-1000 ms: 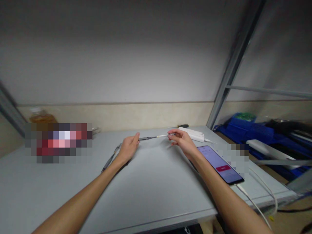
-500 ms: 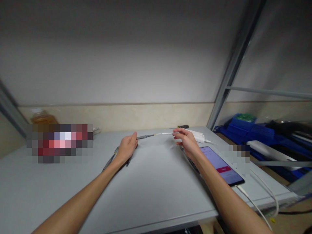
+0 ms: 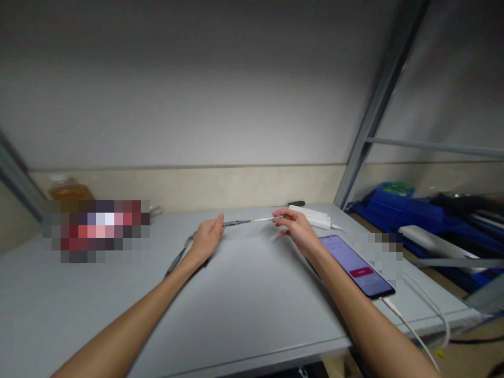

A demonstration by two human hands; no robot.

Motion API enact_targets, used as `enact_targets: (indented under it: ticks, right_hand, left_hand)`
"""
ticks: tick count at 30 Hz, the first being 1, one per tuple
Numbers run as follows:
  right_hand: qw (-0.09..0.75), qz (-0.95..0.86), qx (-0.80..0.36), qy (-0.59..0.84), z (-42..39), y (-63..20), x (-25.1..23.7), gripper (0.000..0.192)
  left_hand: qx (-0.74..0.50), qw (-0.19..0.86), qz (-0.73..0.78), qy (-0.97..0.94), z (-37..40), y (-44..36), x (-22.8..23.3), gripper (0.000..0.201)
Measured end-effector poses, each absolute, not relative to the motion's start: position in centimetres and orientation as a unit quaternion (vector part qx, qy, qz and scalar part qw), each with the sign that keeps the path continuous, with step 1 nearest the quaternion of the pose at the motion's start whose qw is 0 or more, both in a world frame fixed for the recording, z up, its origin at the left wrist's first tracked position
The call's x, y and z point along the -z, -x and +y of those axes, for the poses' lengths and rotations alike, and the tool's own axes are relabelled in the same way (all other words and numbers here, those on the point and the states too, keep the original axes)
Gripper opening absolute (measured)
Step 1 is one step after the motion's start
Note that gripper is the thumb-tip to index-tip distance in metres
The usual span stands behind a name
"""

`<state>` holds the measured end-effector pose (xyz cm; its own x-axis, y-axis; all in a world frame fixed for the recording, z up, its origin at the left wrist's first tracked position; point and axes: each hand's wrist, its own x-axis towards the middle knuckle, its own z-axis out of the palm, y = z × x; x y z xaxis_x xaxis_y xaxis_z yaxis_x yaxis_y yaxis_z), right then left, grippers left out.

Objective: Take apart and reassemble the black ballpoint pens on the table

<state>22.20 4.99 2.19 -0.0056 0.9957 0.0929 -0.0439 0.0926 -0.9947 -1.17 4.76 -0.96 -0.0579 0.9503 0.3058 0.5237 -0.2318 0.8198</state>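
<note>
Since the picture from half a second before, both hands had slid a little to the side and come down a bit, and the thin cable between them had gone with them.

In the head view, the left hand (image 3: pixel 207 239) was closed on the dark end of the thin cable (image 3: pixel 249 222), with its fingers (image 3: pixel 219 222) pinched around it. The right hand (image 3: pixel 296 228) pinched the pale end of the same cable with its fingers (image 3: pixel 277 216). The cable ran nearly straight from one hand to the other, just above the grey counter (image 3: pixel 244 294). A dark part of the cable (image 3: pixel 179 256) trailed back from the left hand and lay on the counter.

The phone (image 3: pixel 356 265) lay flat on the counter, just beside the right wrist, and its screen was lit. A white cord (image 3: pixel 409 328) ran from the near end of the phone over the edge of the counter. Past the phone, toward the wall, lay a white gadget (image 3: pixel 313 216). Behind that lay a screwdriver (image 3: pixel 293 203) with a dark handle. Far from the phone, on the other side of the counter, was a blurred patch (image 3: pixel 94 228).
</note>
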Motion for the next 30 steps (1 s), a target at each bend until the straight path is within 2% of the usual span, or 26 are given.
enact_targets:
  ticks: [11, 21, 30]
  right_hand:
    - [0.475, -0.581, -0.509, 0.422, 4.7, -21.9, -1.8, 0.026]
    - [0.502, -0.572, -0.502, 0.411, 4.7, -21.9, -1.7, 0.032]
    - [0.488, -0.575, -0.504, 0.421, 4.5, -21.6, -1.9, 0.031]
  left_hand:
    - [-0.432, 0.274, 0.562, -0.651, 4.1, 0.6, 0.5, 0.052]
    - [-0.437, 0.283, 0.549, -0.654, 3.8, 0.5, 0.1, 0.052]
    - [-0.439, 0.258, 0.527, -0.681, 3.9, 0.5, 0.6, 0.047]
